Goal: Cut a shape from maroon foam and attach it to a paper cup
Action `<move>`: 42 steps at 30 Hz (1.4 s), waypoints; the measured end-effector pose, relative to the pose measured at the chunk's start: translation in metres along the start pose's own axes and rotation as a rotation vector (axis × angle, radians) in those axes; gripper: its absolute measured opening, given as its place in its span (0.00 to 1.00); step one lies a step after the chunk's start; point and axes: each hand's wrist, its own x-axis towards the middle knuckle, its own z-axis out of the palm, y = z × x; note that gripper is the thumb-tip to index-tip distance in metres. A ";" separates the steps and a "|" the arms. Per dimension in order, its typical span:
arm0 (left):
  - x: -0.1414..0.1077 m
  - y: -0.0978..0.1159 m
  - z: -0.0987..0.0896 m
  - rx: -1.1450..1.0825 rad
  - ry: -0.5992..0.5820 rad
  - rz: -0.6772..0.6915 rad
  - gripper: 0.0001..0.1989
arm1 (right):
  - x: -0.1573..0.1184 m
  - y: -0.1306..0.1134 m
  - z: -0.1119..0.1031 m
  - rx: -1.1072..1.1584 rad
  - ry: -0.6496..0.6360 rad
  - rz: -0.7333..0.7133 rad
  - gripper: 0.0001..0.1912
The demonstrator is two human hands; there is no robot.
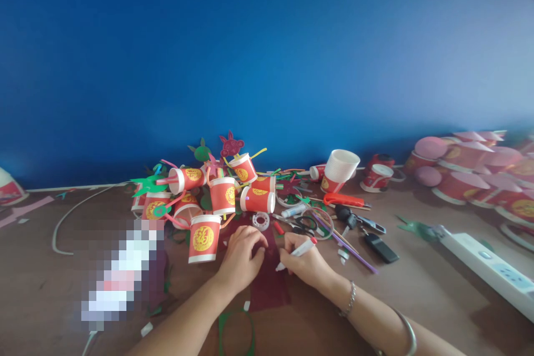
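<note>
A white marker with a red end is gripped in my right hand, its tip down at the right edge of a dark red sheet of paper. On the paper's left side rests my left hand, fingers loosely bent and thumb apart, with nothing held. Just beyond the hands lie a small red cap, a roll of tape and black-handled scissors. Left of my left hand stands a red paper cup with a yellow emblem.
Cup crafts with paper animal shapes pile up behind. Stacked white cups, an orange utility knife, keys and a black fob lie right. A power strip sits far right, pink-topped cups behind it. Green scraps lie in front.
</note>
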 end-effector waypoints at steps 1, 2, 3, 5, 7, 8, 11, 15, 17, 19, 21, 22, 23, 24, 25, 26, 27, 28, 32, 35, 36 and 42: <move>0.000 0.000 0.000 0.000 0.000 0.001 0.08 | 0.000 0.000 0.000 0.005 -0.002 0.003 0.11; 0.000 0.000 0.000 -0.001 0.001 0.001 0.08 | 0.000 0.001 0.000 0.013 -0.002 0.007 0.11; 0.000 -0.001 0.000 -0.002 0.002 0.002 0.08 | 0.000 0.002 0.000 0.024 0.002 0.010 0.11; 0.000 -0.001 0.001 -0.001 0.007 0.005 0.08 | 0.001 0.003 -0.001 0.051 0.031 0.016 0.10; 0.000 -0.002 0.001 0.000 0.009 0.007 0.08 | 0.001 0.004 -0.001 0.071 0.071 0.018 0.10; 0.000 -0.002 0.002 0.000 0.009 0.008 0.08 | 0.001 0.005 -0.001 0.074 0.081 0.018 0.10; 0.000 -0.003 0.002 -0.007 0.013 0.011 0.09 | 0.001 0.005 -0.001 0.047 0.069 0.020 0.10; 0.000 -0.002 0.002 -0.010 0.015 0.008 0.09 | 0.001 0.002 0.000 -0.021 0.064 0.003 0.11; 0.000 -0.002 0.002 -0.009 0.012 0.005 0.09 | 0.001 0.001 0.000 -0.036 0.068 0.009 0.11; 0.000 -0.002 0.002 -0.010 0.009 0.003 0.09 | 0.001 0.001 0.000 -0.040 0.071 0.024 0.11; 0.000 -0.002 0.002 -0.010 0.009 0.002 0.09 | 0.001 0.001 0.000 -0.045 0.078 0.030 0.12; 0.000 -0.002 0.002 -0.010 0.011 0.002 0.09 | 0.001 0.002 0.001 -0.047 0.085 0.028 0.12; 0.000 -0.002 0.002 -0.010 0.011 0.001 0.09 | 0.001 0.002 0.001 -0.048 0.091 0.025 0.12; 0.000 -0.002 0.002 -0.010 0.010 0.001 0.09 | 0.001 0.002 0.001 -0.046 0.095 0.023 0.12; 0.000 -0.002 0.002 -0.009 0.009 -0.001 0.09 | 0.002 0.002 0.001 -0.043 0.098 0.022 0.12; 0.000 -0.002 0.002 -0.008 0.009 -0.003 0.09 | 0.002 0.002 0.001 -0.041 0.102 0.022 0.12; 0.000 -0.002 0.002 -0.007 0.008 -0.004 0.09 | 0.002 0.002 0.001 -0.041 0.107 0.022 0.11; 0.000 -0.002 0.002 -0.007 0.007 -0.004 0.09 | 0.002 0.002 0.001 -0.042 0.113 0.021 0.11; 0.000 -0.002 0.002 -0.010 0.008 0.000 0.09 | 0.002 0.002 0.001 -0.040 0.125 0.024 0.11; 0.000 -0.002 0.002 -0.007 0.010 0.000 0.09 | 0.002 0.002 0.001 -0.033 0.116 0.032 0.11; 0.000 -0.002 0.002 -0.006 0.010 0.000 0.09 | 0.002 0.002 0.001 -0.034 0.114 0.030 0.11; 0.000 -0.003 0.002 -0.008 0.015 0.003 0.09 | 0.001 0.001 0.000 -0.016 0.080 0.017 0.11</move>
